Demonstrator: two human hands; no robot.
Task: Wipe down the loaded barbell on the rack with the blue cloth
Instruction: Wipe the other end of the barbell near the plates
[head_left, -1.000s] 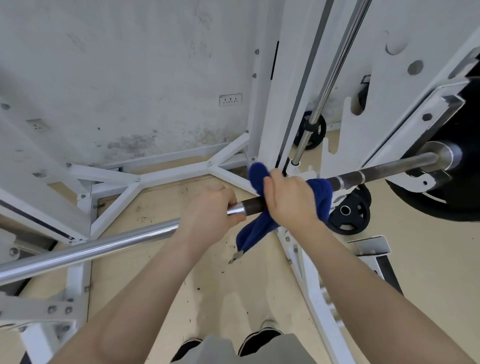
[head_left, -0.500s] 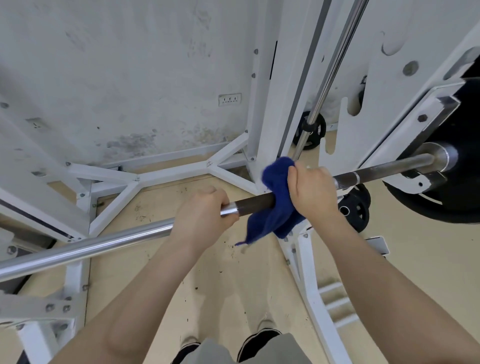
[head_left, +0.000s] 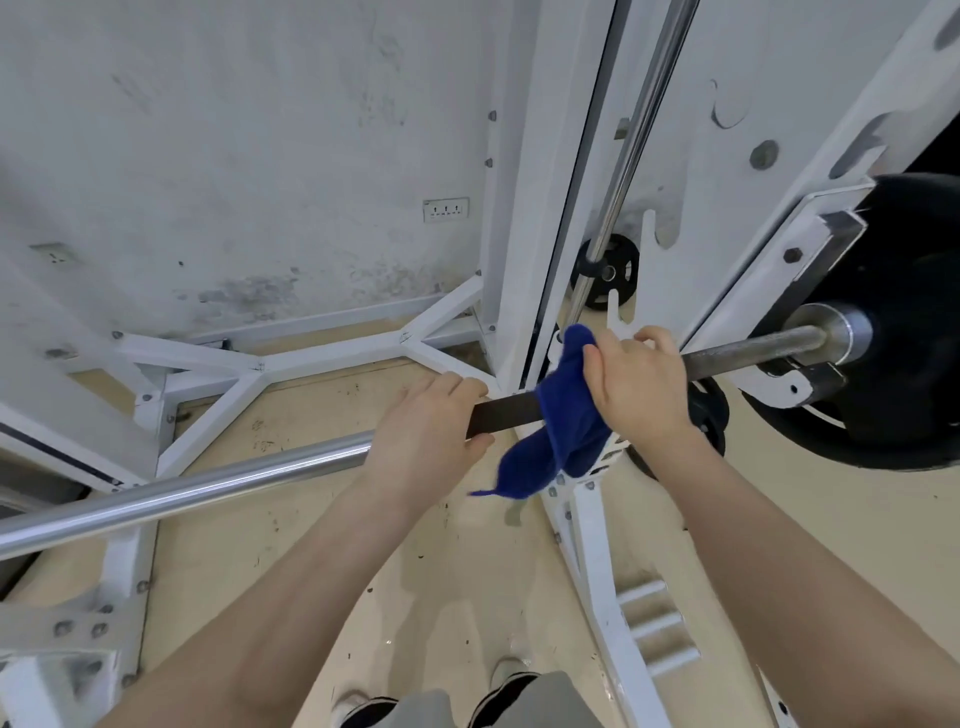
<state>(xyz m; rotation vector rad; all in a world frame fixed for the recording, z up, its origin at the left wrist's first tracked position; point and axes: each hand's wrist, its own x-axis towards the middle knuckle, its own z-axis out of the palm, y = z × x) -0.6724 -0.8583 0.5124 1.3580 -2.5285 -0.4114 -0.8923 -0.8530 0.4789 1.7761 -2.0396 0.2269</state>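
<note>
Head view, looking down: the left hand (head_left: 423, 423) is curled over the barbell (head_left: 218, 480) from above, fingers wrapped round the shaft where the bright chrome gives way to a darker section. Just to its right, with a short stretch of dark bar bare between them, the right hand (head_left: 641, 387) grips the blue cloth (head_left: 563, 421) bunched around the bar; loose folds of cloth stick up past the thumb and hang below the shaft. The bar's long axis runs from the lower left edge up to the right, ending in a steel sleeve and a black weight plate (head_left: 906, 322) at the right edge. It sits on the white rack (head_left: 540, 218), whose base struts spread over the tan floor (head_left: 467, 571). Smaller black plates (head_left: 605, 273) lie behind the upright.
</note>
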